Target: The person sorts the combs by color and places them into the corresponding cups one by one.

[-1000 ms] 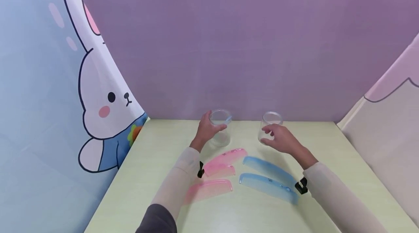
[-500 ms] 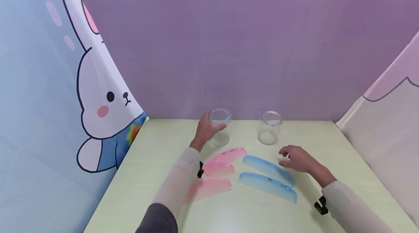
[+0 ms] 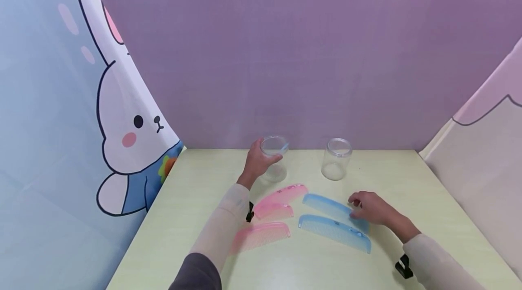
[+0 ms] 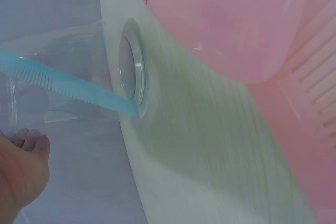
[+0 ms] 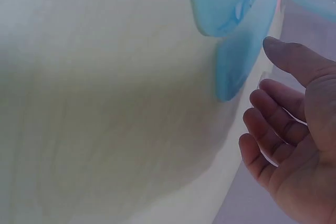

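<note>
My left hand [image 3: 258, 161] grips a clear jar [image 3: 275, 174] near its rim, thumb in front. Inside that jar a light blue comb [image 4: 73, 85] leans at a slant, as the left wrist view shows. My right hand [image 3: 372, 208] hovers over the right end of the farther blue comb [image 3: 328, 206], fingers loosely bent, nothing in its grasp. Nearer to me lies a second blue comb [image 3: 334, 231]. In the right wrist view the thumb and fingers are spread apart beside the ends of both combs.
Another clear jar [image 3: 336, 165] stands upright at the back right. Three pink combs lie left of the blue ones: a far one [image 3: 287, 192], a middle one [image 3: 277, 211] and a near one [image 3: 265, 234]. A purple backdrop [image 3: 310, 77] rises behind the table [image 3: 326, 267].
My right hand has left the right-hand jar, drawn back toward me and to the right, then lowered over the far blue comb. The left hand has kept its grip on the jar.
</note>
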A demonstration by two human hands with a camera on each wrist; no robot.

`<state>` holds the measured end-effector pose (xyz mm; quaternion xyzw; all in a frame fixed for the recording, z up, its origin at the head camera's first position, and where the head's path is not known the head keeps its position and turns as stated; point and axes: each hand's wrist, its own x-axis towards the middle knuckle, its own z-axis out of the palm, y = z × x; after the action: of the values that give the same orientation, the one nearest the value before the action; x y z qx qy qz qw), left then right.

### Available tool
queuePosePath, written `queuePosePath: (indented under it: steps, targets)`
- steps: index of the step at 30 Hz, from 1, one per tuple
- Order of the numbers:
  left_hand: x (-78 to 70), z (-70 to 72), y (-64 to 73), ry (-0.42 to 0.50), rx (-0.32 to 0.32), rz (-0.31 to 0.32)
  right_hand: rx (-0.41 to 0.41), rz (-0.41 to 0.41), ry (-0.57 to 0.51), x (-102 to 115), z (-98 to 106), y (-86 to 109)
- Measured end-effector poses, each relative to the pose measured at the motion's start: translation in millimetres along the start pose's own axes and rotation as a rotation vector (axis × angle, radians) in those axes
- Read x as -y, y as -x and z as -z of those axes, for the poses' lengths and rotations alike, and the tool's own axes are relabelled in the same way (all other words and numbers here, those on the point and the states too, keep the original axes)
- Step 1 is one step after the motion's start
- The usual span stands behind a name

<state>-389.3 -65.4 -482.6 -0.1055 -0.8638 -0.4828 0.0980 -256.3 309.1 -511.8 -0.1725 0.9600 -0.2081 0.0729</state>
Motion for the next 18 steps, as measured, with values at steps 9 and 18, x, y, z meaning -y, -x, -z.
queuePosePath:
  steps: [9,18]
  targets:
    - [-1.6,1.1,-1.0,0.004,0.004,0.000,0.017,-0.013,0.007,3.3,-4.6,4.0]
    - [-3.8,1.4,0.7,-0.016,0.008,0.006,0.029,-0.014,0.013,4.1,-6.0,7.8]
